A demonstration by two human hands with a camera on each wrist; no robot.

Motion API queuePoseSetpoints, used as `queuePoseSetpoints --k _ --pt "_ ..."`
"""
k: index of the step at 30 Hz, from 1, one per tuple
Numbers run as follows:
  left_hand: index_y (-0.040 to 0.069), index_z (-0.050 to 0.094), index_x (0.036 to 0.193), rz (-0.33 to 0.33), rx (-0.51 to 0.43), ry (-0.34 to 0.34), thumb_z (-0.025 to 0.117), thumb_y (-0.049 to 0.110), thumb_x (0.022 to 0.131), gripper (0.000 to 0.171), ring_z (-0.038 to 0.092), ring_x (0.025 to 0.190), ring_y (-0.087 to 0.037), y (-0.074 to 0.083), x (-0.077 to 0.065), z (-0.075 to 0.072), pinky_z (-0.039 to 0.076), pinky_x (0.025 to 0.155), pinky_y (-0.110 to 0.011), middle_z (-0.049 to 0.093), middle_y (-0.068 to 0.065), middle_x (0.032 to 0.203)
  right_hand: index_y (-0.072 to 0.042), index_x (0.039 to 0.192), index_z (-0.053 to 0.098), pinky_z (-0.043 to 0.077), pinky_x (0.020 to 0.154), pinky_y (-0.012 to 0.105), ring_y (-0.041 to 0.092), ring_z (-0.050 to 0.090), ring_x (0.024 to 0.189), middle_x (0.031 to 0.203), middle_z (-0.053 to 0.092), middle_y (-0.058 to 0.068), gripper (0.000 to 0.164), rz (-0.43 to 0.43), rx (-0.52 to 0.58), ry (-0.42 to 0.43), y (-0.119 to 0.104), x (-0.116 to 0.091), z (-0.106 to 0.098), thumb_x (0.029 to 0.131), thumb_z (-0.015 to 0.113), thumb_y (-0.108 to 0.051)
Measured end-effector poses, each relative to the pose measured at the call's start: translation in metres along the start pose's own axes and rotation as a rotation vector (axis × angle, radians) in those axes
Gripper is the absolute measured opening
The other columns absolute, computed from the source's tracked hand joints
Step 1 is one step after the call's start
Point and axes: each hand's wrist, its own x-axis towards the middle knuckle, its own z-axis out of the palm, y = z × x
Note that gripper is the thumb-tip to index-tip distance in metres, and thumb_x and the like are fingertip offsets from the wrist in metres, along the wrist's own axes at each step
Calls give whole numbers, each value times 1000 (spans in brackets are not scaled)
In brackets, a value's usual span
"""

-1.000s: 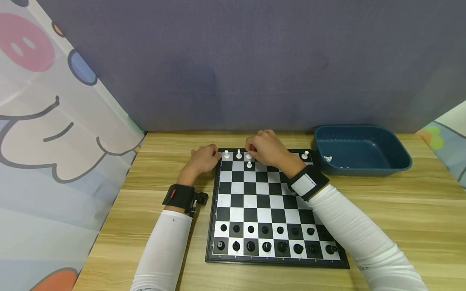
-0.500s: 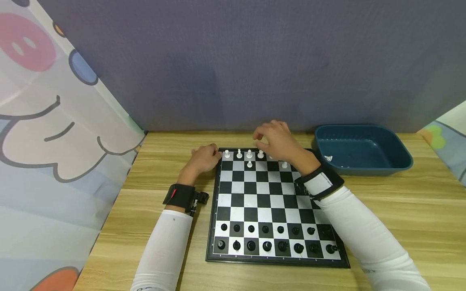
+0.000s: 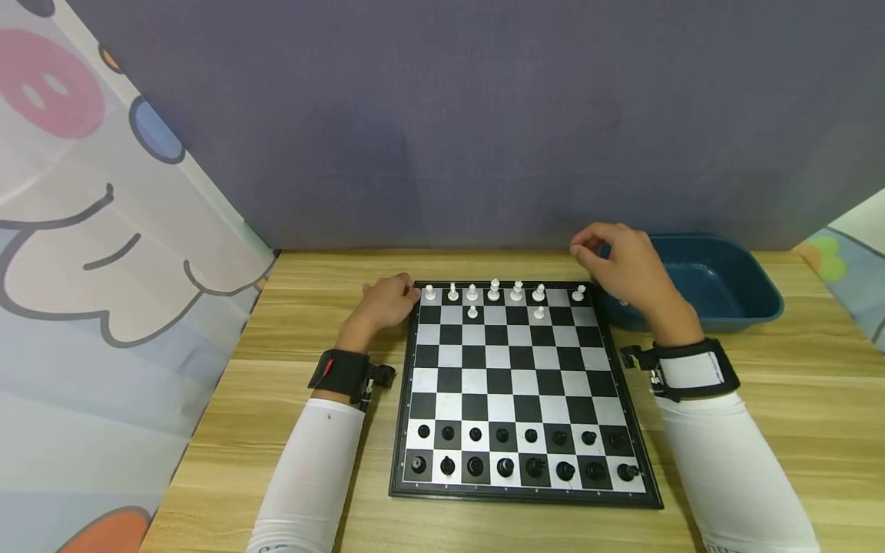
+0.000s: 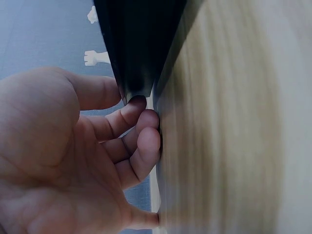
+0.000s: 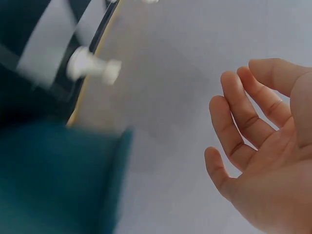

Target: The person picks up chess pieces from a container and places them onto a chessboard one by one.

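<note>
A black-and-white chessboard (image 3: 486,380) lies on the wooden table. My left hand (image 3: 389,301) grips its far left corner; in the left wrist view, the thumb lies against one face of the black rim and curled fingertips (image 4: 138,103) against the other. White chess pieces line the far row, a white rook (image 4: 96,57) among them, with two white pawns (image 3: 539,312) one row nearer. Two rows of black chess pieces (image 3: 507,467) stand at the near side. My right hand (image 3: 625,265) hovers by the bin's left end, fingers loosely bent, nothing between them.
A dark teal plastic bin (image 3: 770,307) stands right of the board, its left end partly behind the right hand. Close behind the table rises a grey fabric panel (image 3: 442,138). A cartoon-printed sheet (image 3: 138,322) borders the left side.
My right hand has moved right, from over the board's far row to the bin's left end, uncovering white pieces there. The left hand has stayed at the corner.
</note>
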Motion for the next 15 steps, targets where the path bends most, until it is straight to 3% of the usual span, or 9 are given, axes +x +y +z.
queuePoseSetpoints --k 5,9,11,15 --pt "11 53 92 -2 -4 -5 46 29 108 25 59 98 -31 0 0 -1 4 122 -76 50 -3 78 -9 109 72 36 52 31 17 49 59 85 66 10 26 90 -26 12 31 -10 -14 103 61 -32" --pt "12 53 92 -5 -15 -10 45 30 109 26 57 91 -29 -1 -1 0 3 122 -75 49 -3 77 -7 112 70 33 51 33 18 40 52 73 56 6 28 154 -74 -72 49 -14 -22 104 58 -32" --pt "12 52 91 -6 -15 -14 45 31 109 27 56 88 -29 -1 -1 1 3 122 -75 48 -3 76 -6 114 69 33 52 34 19 39 52 72 55 6 28 178 -98 -126 57 -14 -23 105 57 -29" --pt "12 52 92 -7 -14 -10 45 30 109 26 57 92 -29 0 -1 0 3 122 -75 48 -3 77 -1 117 68 41 59 34 22 53 66 86 64 14 29 196 -129 -245 71 -12 -24 106 55 -24"
